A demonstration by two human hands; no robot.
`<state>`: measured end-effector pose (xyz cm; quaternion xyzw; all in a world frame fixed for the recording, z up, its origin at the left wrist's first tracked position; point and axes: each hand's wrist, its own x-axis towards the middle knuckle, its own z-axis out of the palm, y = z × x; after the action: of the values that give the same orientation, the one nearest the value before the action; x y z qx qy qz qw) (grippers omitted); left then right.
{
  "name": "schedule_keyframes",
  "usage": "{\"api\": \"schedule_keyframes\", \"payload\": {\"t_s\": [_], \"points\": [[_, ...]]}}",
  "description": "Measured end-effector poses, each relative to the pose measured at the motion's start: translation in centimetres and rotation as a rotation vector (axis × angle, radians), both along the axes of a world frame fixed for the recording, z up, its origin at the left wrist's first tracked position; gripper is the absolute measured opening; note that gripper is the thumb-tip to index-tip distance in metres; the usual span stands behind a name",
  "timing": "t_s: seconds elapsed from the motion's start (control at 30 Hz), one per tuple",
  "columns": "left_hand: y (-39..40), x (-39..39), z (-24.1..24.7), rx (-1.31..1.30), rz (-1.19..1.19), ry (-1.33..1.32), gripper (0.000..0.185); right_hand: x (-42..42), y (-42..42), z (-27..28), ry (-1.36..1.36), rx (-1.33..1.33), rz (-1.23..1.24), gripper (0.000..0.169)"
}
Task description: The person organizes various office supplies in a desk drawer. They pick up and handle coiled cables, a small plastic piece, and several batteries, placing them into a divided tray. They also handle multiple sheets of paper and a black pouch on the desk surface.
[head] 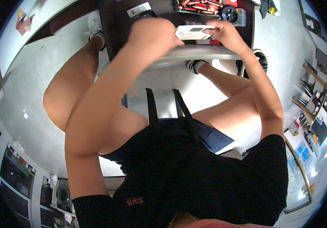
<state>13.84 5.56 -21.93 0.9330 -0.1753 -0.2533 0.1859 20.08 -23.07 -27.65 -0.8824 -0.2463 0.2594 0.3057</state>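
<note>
A small white printed carton (190, 32) is tilted above the dark table (120, 34). My right hand (224, 34) grips its right end between thumb and fingers. My left hand (156, 32) is blurred at the carton's left end, thumb pointing right below that end. Whether its fingers hold the carton cannot be made out. Behind the left hand lies a black object (147, 14), mostly hidden. Beneath the carton, a small red item (214, 42) shows near the table's front edge.
A tray of several red-and-black slim pieces (200, 6) sits at the back, beside a round black item (230, 14) and a clear plastic container (241, 17). A white card with a printed code (138, 9) lies back left. On the floor right stands a lined bin (261, 59).
</note>
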Motion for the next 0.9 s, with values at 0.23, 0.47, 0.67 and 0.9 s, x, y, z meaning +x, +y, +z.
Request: {"api": "schedule_keyframes", "payload": {"t_s": [0.23,0.47,0.67,0.9], "points": [[1.9,0.4,-6.2,-0.403,0.269,-0.031,0.039,0.5,3.0,-3.5,0.133,0.070,0.018,0.038],[6.1,-0.4,-9.0,-0.339,0.540,0.282,0.030,1.0,3.5,-8.0,-0.282,-0.585,0.377,0.059],[4.1,2.6,-13.6,-0.497,0.651,0.712,0.042,1.0,2.1,-7.4,-0.239,-0.526,0.488,0.034],[-3.4,5.1,-19.8,-0.744,0.730,0.833,0.040,0.9,-3.8,-3.5,-0.123,-0.132,0.273,0.039]]}}
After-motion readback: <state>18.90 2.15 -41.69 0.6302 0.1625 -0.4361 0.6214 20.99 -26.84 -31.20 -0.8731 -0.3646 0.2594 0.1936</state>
